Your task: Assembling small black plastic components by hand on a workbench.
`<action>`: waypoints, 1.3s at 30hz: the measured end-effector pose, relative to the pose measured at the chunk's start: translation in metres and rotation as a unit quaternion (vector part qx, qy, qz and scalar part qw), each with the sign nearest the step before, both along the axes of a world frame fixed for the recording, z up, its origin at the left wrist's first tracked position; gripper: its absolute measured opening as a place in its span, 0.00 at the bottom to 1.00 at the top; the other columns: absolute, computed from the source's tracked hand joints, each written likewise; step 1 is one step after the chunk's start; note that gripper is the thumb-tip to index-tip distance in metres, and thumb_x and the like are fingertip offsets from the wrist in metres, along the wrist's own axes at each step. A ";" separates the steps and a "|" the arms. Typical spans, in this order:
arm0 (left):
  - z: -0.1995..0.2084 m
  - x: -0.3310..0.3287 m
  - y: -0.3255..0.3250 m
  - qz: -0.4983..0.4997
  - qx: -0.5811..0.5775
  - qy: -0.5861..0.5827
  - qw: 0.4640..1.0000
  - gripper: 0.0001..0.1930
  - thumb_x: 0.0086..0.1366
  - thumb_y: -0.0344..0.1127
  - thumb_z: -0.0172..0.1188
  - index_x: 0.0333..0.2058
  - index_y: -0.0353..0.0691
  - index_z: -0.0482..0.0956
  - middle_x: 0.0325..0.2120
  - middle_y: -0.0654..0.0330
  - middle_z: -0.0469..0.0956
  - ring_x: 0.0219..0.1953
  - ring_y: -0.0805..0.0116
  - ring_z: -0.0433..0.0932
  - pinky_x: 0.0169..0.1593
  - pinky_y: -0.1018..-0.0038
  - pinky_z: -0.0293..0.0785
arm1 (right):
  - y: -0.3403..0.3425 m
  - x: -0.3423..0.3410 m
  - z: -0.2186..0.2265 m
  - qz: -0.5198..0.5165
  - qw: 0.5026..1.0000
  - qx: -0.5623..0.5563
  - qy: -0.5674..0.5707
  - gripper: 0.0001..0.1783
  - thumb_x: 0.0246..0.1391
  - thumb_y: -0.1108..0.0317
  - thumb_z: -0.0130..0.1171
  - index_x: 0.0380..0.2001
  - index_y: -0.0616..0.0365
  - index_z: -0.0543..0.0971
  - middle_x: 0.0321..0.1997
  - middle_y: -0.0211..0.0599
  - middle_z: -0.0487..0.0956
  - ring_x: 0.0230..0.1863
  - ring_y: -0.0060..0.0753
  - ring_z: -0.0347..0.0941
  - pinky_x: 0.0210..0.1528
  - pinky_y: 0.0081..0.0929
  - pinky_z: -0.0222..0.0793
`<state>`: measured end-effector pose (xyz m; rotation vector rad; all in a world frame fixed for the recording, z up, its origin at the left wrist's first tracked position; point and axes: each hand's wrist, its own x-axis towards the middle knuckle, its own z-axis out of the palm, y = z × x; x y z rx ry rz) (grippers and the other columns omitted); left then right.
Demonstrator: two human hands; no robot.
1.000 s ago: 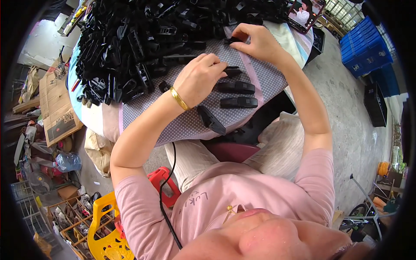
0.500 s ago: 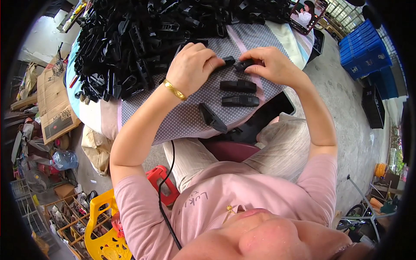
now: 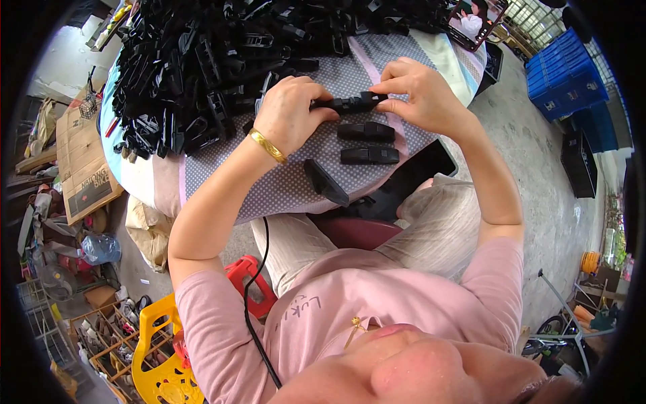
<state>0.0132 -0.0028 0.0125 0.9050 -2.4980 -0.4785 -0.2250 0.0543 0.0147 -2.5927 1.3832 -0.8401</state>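
Note:
Between my hands a long black plastic part (image 3: 353, 103) lies level above the cloth. My left hand (image 3: 288, 111), with a gold bracelet at the wrist, pinches its left end. The thumb and forefinger of my right hand (image 3: 424, 97) grip the right end. Whether it is one piece or two pressed together, I cannot tell. Just below lie two similar black plastic parts, an upper one (image 3: 366, 132) and a lower one (image 3: 369, 155), side by side. A wedge-shaped black part (image 3: 326, 182) rests at a slant near the table's front edge.
A big heap of black plastic parts (image 3: 195, 74) covers the table's far left. The round table wears a dotted grey cloth (image 3: 249, 195). A phone (image 3: 475, 23) stands at the far right edge. Blue crates (image 3: 565, 74) are stacked on the floor to the right; a black tray (image 3: 424, 172) sits below the edge.
The two black pieces, apart before with one in each hand, now meet end to end in a line. My left hand has shifted slightly down.

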 end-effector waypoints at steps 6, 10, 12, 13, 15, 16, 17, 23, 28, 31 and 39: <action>-0.001 -0.007 -0.002 -0.043 -0.017 0.014 0.999 0.08 0.45 0.35 0.67 0.25 0.38 0.83 0.25 0.60 0.77 0.35 0.58 0.74 0.41 0.67 0.72 | -0.003 0.011 -0.005 0.031 0.999 -0.032 -0.030 0.13 0.36 0.69 0.67 0.30 0.60 0.82 0.30 0.35 0.75 0.35 0.37 0.70 0.36 0.30 0.67; -0.006 -0.008 0.003 -0.043 -0.066 0.029 0.996 0.07 0.44 0.34 0.67 0.23 0.38 0.83 0.23 0.61 0.76 0.33 0.61 0.73 0.40 0.70 0.72 | -0.006 0.019 -0.008 0.023 0.999 -0.011 -0.036 0.13 0.34 0.69 0.67 0.29 0.61 0.82 0.29 0.35 0.74 0.35 0.38 0.69 0.36 0.31 0.66; -0.003 -0.006 -0.002 -0.069 -0.072 0.012 0.995 0.10 0.44 0.36 0.68 0.25 0.38 0.83 0.25 0.61 0.76 0.34 0.61 0.73 0.41 0.69 0.72 | -0.007 0.016 -0.009 0.025 0.998 0.024 -0.048 0.12 0.37 0.69 0.68 0.29 0.61 0.82 0.32 0.34 0.76 0.37 0.38 0.70 0.37 0.29 0.67; -0.002 -0.003 -0.004 -0.093 -0.075 -0.005 0.993 0.12 0.43 0.38 0.70 0.26 0.39 0.83 0.27 0.61 0.77 0.36 0.60 0.72 0.42 0.69 0.72 | -0.011 0.015 -0.005 0.026 0.998 0.022 -0.048 0.12 0.37 0.69 0.68 0.29 0.61 0.82 0.32 0.34 0.76 0.37 0.38 0.70 0.37 0.29 0.67; 0.009 0.000 0.002 -0.073 -0.119 -0.016 0.990 0.16 0.42 0.40 0.71 0.29 0.39 0.82 0.30 0.59 0.76 0.38 0.59 0.72 0.43 0.68 0.72 | -0.022 0.006 0.002 0.048 0.934 0.329 -0.132 0.11 0.42 0.67 0.67 0.31 0.61 0.82 0.35 0.35 0.78 0.40 0.39 0.71 0.41 0.28 0.68; 0.016 0.003 0.003 -0.047 -0.160 -0.028 0.986 0.20 0.40 0.43 0.73 0.32 0.39 0.81 0.34 0.58 0.76 0.40 0.58 0.72 0.45 0.68 0.72 | -0.032 -0.002 -0.004 0.046 0.933 0.330 -0.133 0.11 0.42 0.67 0.67 0.31 0.61 0.82 0.35 0.35 0.78 0.40 0.39 0.71 0.41 0.28 0.68; 0.023 0.012 -0.001 -0.004 -0.164 -0.070 0.984 0.29 0.38 0.46 0.75 0.38 0.39 0.77 0.39 0.55 0.74 0.42 0.56 0.71 0.46 0.66 0.72 | -0.045 -0.014 -0.015 -0.013 0.977 0.158 -0.140 0.12 0.46 0.67 0.65 0.35 0.60 0.81 0.39 0.36 0.78 0.42 0.40 0.71 0.44 0.28 0.68; 0.037 0.022 -0.002 0.122 -0.066 -0.168 0.976 0.24 0.45 0.36 0.71 0.41 0.37 0.74 0.35 0.52 0.76 0.40 0.54 0.76 0.44 0.65 0.74 | -0.082 -0.056 -0.030 -0.213 0.939 -0.247 0.108 0.18 0.50 0.70 0.58 0.47 0.56 0.77 0.47 0.38 0.77 0.49 0.43 0.70 0.55 0.35 0.65; 0.014 0.013 -0.006 0.022 -0.137 -0.061 0.988 0.20 0.48 0.26 0.65 0.43 0.38 0.75 0.35 0.54 0.75 0.40 0.54 0.75 0.45 0.66 0.73 | -0.088 -0.051 -0.026 -0.182 0.953 -0.218 0.110 0.17 0.48 0.72 0.60 0.44 0.57 0.78 0.45 0.35 0.77 0.49 0.39 0.70 0.54 0.32 0.66; 0.014 0.011 -0.005 -0.009 -0.142 -0.026 0.990 0.20 0.48 0.26 0.66 0.42 0.38 0.76 0.35 0.55 0.75 0.39 0.55 0.75 0.46 0.67 0.73 | -0.078 -0.040 -0.020 -0.166 0.963 -0.185 0.108 0.14 0.47 0.72 0.61 0.40 0.57 0.79 0.43 0.33 0.78 0.47 0.36 0.71 0.51 0.30 0.69; 0.022 0.016 -0.007 0.124 -0.022 -0.110 0.986 0.16 0.52 0.34 0.65 0.40 0.37 0.77 0.34 0.55 0.77 0.41 0.55 0.75 0.46 0.68 0.73 | -0.032 -0.005 -0.008 -0.049 0.980 -0.180 0.074 0.13 0.41 0.76 0.62 0.35 0.56 0.80 0.38 0.36 0.78 0.39 0.39 0.75 0.43 0.32 0.72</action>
